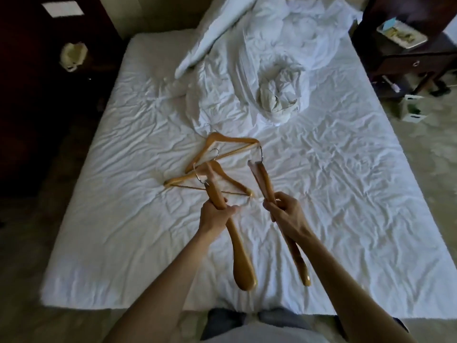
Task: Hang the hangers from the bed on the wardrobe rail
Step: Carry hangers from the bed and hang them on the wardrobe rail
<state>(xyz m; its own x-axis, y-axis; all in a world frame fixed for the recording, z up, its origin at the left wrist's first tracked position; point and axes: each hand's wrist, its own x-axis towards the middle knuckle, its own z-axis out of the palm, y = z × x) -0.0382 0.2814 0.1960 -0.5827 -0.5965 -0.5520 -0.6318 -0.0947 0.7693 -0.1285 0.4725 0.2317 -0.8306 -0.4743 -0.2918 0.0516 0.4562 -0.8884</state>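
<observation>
1. Gripping one wooden hanger each, the left hand (215,215) is closed round the broad hanger (237,243) and the right hand (284,214) round the slimmer hanger (265,184); both are lifted above the bed (346,194).
2. Two more hangers lie overlapping on the sheet: the far hanger (230,142) and the near hanger (188,179); they look untouched.
3. No wardrobe rail is in view; judging from this, nothing is hung yet, and carrying and hanging remain.
</observation>
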